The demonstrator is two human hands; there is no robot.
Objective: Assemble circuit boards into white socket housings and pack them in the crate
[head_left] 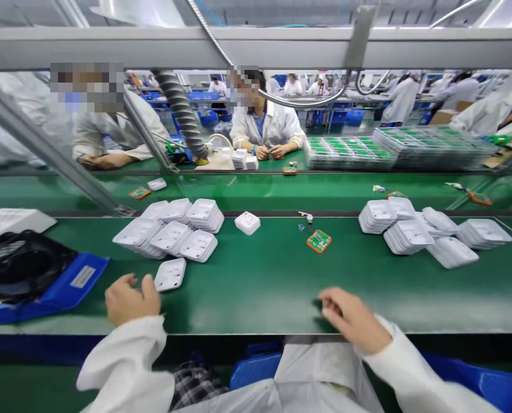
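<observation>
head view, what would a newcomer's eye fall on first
Probably the white plastic covers, stacked at left and right on the green bench. Between the stacks, an orange-edged circuit board stands out. Nearer, the left hand is beside a single cover, the right hand over the bench's front.

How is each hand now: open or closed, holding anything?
Left hand: open, beside a white cover.
Right hand: loosely curled; whether it holds anything can't be told.

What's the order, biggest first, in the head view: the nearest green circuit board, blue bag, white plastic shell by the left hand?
1. Blue bag
2. White plastic shell
3. Green circuit board

Being nearer may enlarge the shell.
</observation>
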